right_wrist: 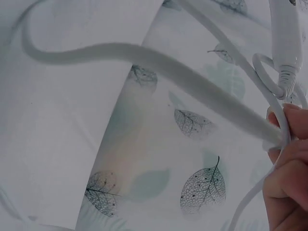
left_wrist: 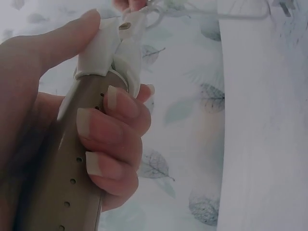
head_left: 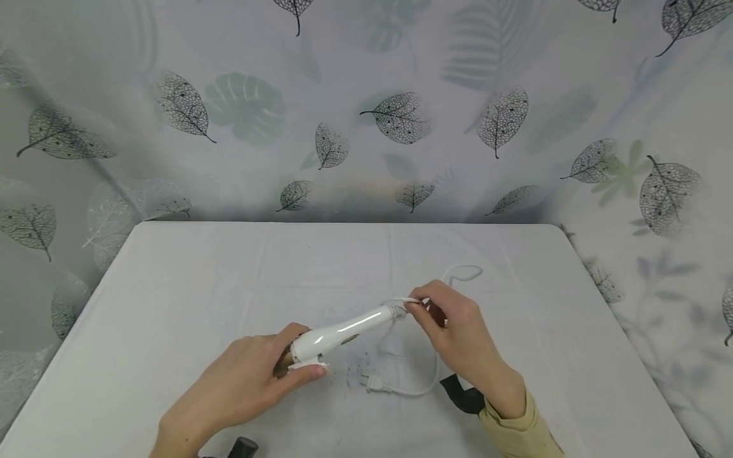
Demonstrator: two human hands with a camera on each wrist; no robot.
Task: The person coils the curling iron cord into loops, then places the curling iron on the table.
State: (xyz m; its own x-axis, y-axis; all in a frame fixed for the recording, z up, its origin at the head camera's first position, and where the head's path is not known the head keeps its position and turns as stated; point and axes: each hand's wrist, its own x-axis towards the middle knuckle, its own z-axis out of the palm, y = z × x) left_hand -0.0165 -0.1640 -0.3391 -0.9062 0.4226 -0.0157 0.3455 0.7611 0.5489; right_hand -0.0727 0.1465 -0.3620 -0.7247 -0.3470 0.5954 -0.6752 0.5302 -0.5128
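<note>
A curling iron (head_left: 346, 332) with a glossy white handle is held above the table, tilted up toward the right. My left hand (head_left: 243, 378) grips its bronze barrel end. In the left wrist view the fingers curl round the perforated barrel (left_wrist: 65, 192), and the thumb lies on the white lever (left_wrist: 98, 53). At the handle's cord end, my right hand (head_left: 458, 321) pinches the white power cord (right_wrist: 192, 84). The cord loops beside the handle in the right wrist view. Its two-pin plug (head_left: 376, 383) lies on the table between the hands.
The white table (head_left: 229, 267) has small dark specks near the plug. Behind it hangs a leaf-patterned cloth (head_left: 355, 76). A black strap (head_left: 462, 397) shows by the right wrist, and a black cylindrical piece (head_left: 243, 447) by the left wrist.
</note>
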